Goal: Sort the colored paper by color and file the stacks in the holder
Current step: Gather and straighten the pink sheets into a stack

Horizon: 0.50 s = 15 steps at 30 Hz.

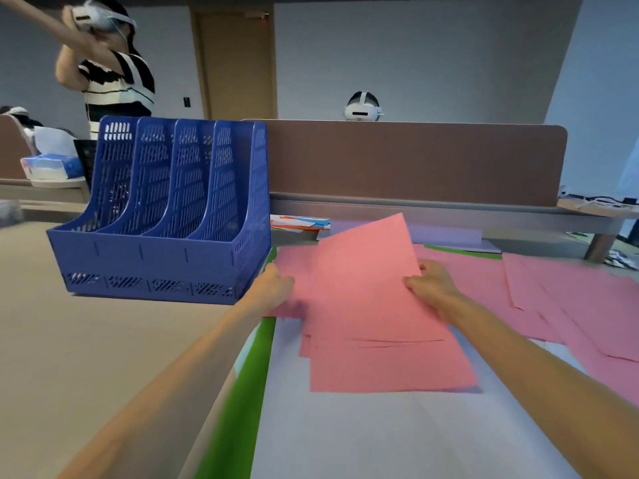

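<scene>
Paper sheets [363,305], pink, thin rectangles loosely fanned, lay on a pale lilac sheet [345,437] covering the worktop [69,323]. The left hand [273,285] gripped the pile's nine o'clock edge; the right hand [432,281] pinched its three o'clock edge. At ten o'clock stood the blue holder [166,216], perforated plastic with four slots. More pink sheets [570,299] spread at three o'clock.

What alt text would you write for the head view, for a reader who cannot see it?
The left hand and right hand hold a loose stack of pink paper by its sides over a lilac sheet and a green sheet. A blue four-slot holder stands upright to their left; more pink sheets lie spread at right.
</scene>
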Motion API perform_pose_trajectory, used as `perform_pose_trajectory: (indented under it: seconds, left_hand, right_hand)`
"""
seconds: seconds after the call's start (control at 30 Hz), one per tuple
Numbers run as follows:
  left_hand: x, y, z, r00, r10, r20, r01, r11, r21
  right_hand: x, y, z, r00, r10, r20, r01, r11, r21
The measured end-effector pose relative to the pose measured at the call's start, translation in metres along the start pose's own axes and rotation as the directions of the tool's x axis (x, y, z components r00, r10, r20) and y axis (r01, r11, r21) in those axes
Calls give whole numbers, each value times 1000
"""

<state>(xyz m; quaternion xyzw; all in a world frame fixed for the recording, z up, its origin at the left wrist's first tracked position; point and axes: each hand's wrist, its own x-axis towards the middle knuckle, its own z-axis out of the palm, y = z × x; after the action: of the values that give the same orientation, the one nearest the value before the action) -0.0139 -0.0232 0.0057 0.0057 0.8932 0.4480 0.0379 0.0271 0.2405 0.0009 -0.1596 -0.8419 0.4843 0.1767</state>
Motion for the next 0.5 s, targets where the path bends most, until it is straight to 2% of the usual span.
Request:
perform_pose_trajectory:
  seconds: [0.2,0.3,0.4,0.5]
  left_hand:
    - [36,6,1,998,-61,10,60,992,108]
    - [54,8,2,997,-75,-6,75,992,106]
    - [67,8,3,996,-87,-7,87,995,58]
    - [77,6,5,995,-103,-18,103,995,9]
  right_hand:
    - [67,26,-5,993,83,-79,-104,942,-318]
    - [83,33,4,996,32,-88,-68,896,-440]
    - [89,35,18,999,-32,4,28,823,-568]
    - [86,36,32,990,50,131,42,785,-618]
